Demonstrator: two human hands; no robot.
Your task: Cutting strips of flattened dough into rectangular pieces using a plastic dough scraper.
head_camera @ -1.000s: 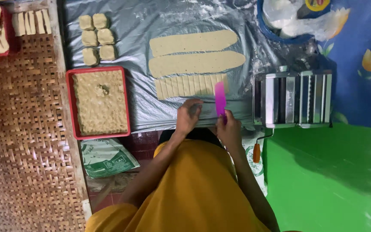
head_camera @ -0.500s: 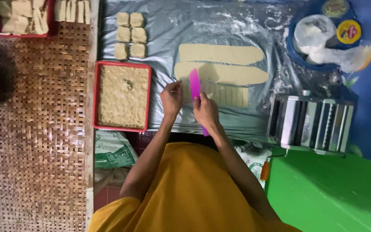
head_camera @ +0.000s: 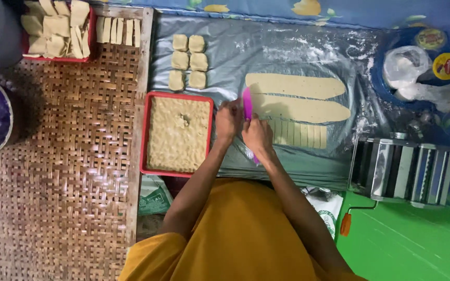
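Taking the red tray (head_camera: 144, 136) of pale crumbly filling as the landmark: both hands sit just to its right, over the grey plastic sheet (head_camera: 292, 54). The right hand (head_camera: 258, 136) is closed around a pink plastic scraper (head_camera: 247, 104), whose blade sticks up beyond the knuckles; a bit of pink also shows below the wrist. The left hand (head_camera: 228, 120) is curled beside it, fingertips touching or nearly touching the scraper near its lower part; whether it truly grips cannot be told.

Farther right of the tray, two long dough strips (head_camera: 298, 96) lie flat, one above the other. Below them sits a row of cut dough pieces (head_camera: 299, 134), starting just beside the right hand. Above the tray's upper right corner, six small dough squares (head_camera: 187, 61) stand in two columns.

The scraper's lower edge and the dough under the hands are hidden by the fingers. A pasta roller (head_camera: 401, 170) stands well right of the tray, its crank partly out of sight. A second tray of dough pieces (head_camera: 58, 31) up left is cut off by the frame.

The sheet is bare between the squares and the strips. Left of the tray runs a woven mat (head_camera: 63, 166); far right, a green surface (head_camera: 417, 244).
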